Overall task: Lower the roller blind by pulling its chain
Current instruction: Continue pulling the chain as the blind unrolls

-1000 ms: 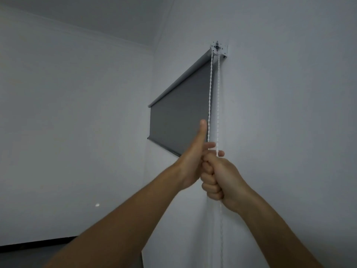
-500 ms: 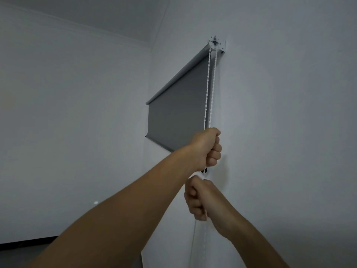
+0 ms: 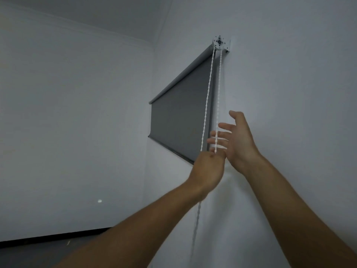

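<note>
A grey roller blind point(image 3: 179, 117) hangs partway down on the right-hand wall, its bottom bar slanting from mid-left to lower right. A white bead chain point(image 3: 207, 99) drops in two strands from the round end bracket point(image 3: 220, 43) at the top. My left hand point(image 3: 207, 171) is a fist shut on the chain just below the blind's bottom corner; the chain continues blurred beneath it. My right hand point(image 3: 235, 140) is raised above and to the right, fingers spread, with the rear chain strand crossing in front of its fingertips, not gripped.
White walls meet in a corner left of the blind, under a white ceiling. A dark skirting strip point(image 3: 48, 238) runs along the far wall at lower left. A small bright spot point(image 3: 99, 200) shows on that wall.
My left hand has pulled the chain downward from its higher grip. My right hand has let go of the chain below, risen past the left hand and spread its fingers. The blind's bottom bar sits slightly lower.
</note>
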